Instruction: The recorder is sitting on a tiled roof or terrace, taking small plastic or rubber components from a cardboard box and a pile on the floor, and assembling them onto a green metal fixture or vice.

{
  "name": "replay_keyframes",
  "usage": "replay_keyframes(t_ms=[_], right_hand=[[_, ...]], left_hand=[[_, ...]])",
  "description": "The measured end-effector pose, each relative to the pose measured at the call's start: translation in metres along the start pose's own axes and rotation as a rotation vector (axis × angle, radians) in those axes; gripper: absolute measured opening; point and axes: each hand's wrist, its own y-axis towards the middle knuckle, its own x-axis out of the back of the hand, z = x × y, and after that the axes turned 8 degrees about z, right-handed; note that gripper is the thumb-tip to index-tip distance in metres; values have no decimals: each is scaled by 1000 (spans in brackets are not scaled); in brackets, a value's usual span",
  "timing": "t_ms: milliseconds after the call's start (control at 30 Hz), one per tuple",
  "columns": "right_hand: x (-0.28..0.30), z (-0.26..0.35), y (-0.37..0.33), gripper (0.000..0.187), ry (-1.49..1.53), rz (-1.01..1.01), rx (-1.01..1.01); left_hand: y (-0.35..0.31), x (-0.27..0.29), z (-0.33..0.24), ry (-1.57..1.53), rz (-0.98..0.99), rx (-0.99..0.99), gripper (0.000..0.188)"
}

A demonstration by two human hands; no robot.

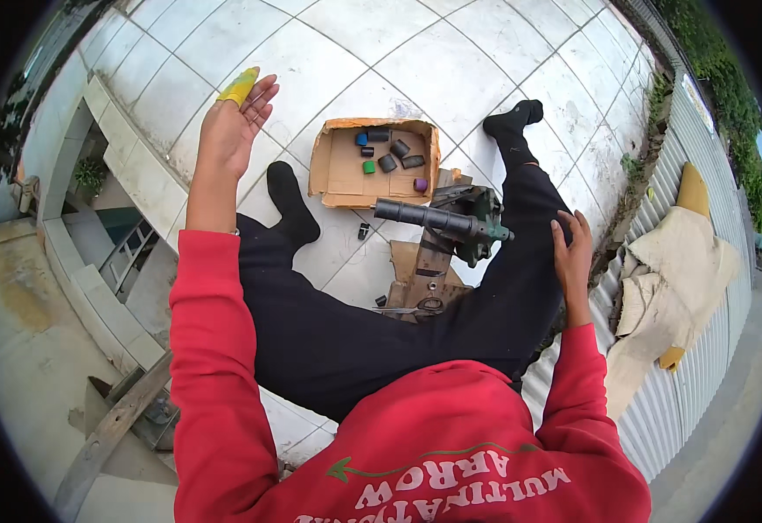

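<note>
My left hand is raised over the tiles to the left of the box, fingers stretched out and nothing in them. A yellow wrapping covers one of its digits, seemingly the thumb. My right hand rests by my right knee, fingers apart and slightly bent, holding nothing. Between my legs a dark green metal vise-like device carries a black ribbed cylinder pointing left. Beyond it lies a shallow cardboard box with several short black cylinders, plus a blue, a green and a purple one.
Scissors lie on a wooden board below the device. A small black piece sits on the white tiled floor. Corrugated sheeting with a beige cloth runs along the right; a ledge drops off left.
</note>
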Motion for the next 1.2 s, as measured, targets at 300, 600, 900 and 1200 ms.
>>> replay_keyframes(t_ms=[300, 600, 900, 1200], right_hand=[[-33, -7, -36, 38, -263, 1, -162], [-23, 10, -31, 29, -195, -53, -100], [-20, 14, -31, 20, -194, -55, -54], [-24, 32, -72, 9, 189, 103, 292]], left_hand=[[-79, -45, 168, 225, -28, 535, 36], [-159, -133, 336, 627, -17, 193, 34], [-164, -149, 335, 745, -58, 144, 28], [-166, -150, 336, 810, -133, -46, 23]])
